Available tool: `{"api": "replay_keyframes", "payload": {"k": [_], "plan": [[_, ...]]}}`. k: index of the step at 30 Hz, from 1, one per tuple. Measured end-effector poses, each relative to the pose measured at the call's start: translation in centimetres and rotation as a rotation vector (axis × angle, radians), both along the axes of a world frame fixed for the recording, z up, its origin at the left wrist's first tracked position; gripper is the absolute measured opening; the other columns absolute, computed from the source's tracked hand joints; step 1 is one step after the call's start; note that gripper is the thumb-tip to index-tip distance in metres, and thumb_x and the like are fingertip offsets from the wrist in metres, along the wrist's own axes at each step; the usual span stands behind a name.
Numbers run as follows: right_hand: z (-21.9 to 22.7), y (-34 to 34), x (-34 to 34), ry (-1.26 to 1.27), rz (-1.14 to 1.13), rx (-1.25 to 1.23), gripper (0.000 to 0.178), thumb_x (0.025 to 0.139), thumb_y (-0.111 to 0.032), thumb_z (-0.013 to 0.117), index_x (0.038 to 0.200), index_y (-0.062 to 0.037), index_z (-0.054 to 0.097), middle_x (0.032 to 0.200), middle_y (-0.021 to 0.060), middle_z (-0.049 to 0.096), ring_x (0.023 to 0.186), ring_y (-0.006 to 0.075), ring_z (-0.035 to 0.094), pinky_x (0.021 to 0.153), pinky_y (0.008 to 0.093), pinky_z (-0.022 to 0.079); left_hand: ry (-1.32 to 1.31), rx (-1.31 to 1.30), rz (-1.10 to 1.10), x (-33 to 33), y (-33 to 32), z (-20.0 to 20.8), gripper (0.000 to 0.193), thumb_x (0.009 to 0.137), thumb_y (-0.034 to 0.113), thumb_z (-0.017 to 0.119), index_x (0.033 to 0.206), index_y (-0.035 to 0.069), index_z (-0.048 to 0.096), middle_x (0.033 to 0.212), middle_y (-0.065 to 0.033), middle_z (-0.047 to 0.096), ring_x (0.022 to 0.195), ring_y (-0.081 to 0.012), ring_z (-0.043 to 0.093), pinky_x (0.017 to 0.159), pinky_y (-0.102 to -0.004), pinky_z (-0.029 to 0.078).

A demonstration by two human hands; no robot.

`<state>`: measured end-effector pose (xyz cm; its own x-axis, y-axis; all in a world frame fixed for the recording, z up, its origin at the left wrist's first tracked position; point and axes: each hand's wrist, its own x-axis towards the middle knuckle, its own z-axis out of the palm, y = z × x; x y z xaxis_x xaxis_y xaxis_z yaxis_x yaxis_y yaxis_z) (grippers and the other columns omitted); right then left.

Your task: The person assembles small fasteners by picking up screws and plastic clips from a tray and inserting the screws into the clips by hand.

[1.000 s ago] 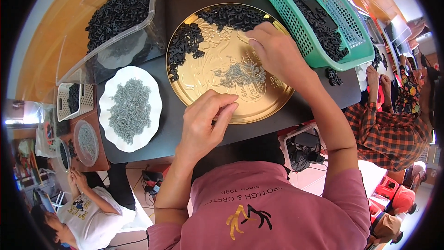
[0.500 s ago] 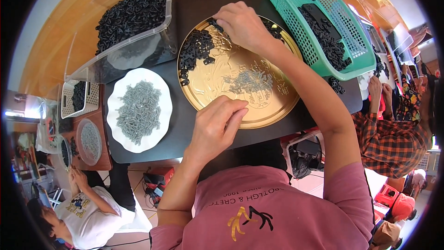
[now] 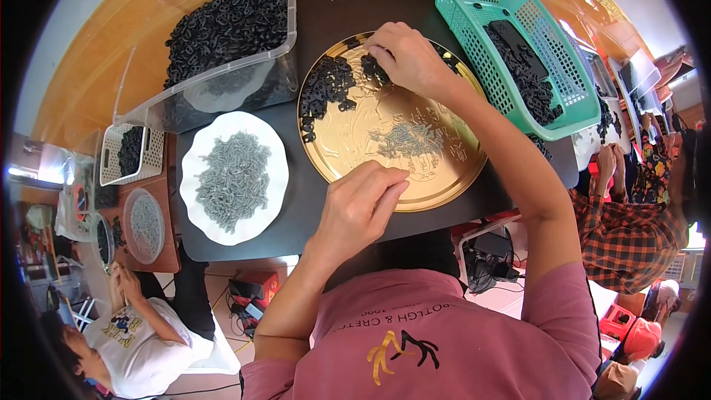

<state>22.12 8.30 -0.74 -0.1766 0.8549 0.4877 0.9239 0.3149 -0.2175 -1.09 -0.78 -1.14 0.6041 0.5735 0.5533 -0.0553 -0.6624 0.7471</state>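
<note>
A round gold tray [image 3: 348, 150] lies on the dark table, with small black plastic pieces [image 3: 326, 87] along its far left side and a pile of small clear grey pins [image 3: 407, 139] nearer the middle. At the tray's far side my right hand [image 3: 409, 57] bends over a small cluster of the black pieces [image 3: 375, 70]. Its fingers are curled down at the cluster, and the fingertips are partly hidden. Above the tray's near left rim, my left hand [image 3: 363, 206] is closed in a pinch, thumb against forefinger; whatever it holds cannot be made out.
A white wavy-edged plate [image 3: 194, 211] heaped with grey pins stands left of the tray. Behind it is a clear bin [image 3: 285, 48] of black pieces. A green basket [image 3: 511, 104] with black pieces stands at the right. Other people sit at both sides.
My right hand has drawn in slightly from the tray's far rim, and more black pieces show beside its fingers. My left hand keeps its pinch near the rim. The whole view has shifted a little.
</note>
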Motion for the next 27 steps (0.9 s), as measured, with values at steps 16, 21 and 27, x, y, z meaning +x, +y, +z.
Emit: {"api": "replay_keyframes", "payload": {"k": [16,21,27], "plan": [[0.0,2.0,0.8,-0.019,-0.003,-0.209,0.022,0.075,0.006,0.051,0.088,-0.0026,0.067,0.097,0.0110,0.062,0.096,0.0309,0.055,0.084,0.0385,0.045,0.008,-0.019,-0.001,0.0,-0.1,0.2,0.011,0.079,-0.002,0.066,0.088,0.000,0.061,0.070,-0.0113,0.057,0.061,-0.0275,0.058,0.054,-0.0357,0.046],[1.4,1.4,1.8,0.165,-0.159,-0.022,0.022,0.077,0.006,0.049,0.086,-0.0025,0.068,0.094,0.0124,0.062,0.097,0.0328,0.056,0.087,0.0389,0.046,0.003,-0.022,-0.011,0.2,-0.2,0.2,0.011,0.079,-0.002,0.066,0.088,0.000,0.061,0.070,-0.0113,0.057,0.060,-0.0274,0.058,0.054,-0.0353,0.046],[-0.4,1.3,2.4,0.004,-0.299,-0.083,0.029,0.073,0.007,0.049,0.090,-0.0028,0.070,0.096,0.0128,0.063,0.097,0.0320,0.057,0.085,0.0394,0.047,0.011,0.008,-0.018,0.2,0.0,-0.1,0.011,0.080,-0.003,0.066,0.091,-0.002,0.064,0.072,-0.0107,0.060,0.057,-0.0179,0.059,0.048,-0.0259,0.046]]}}
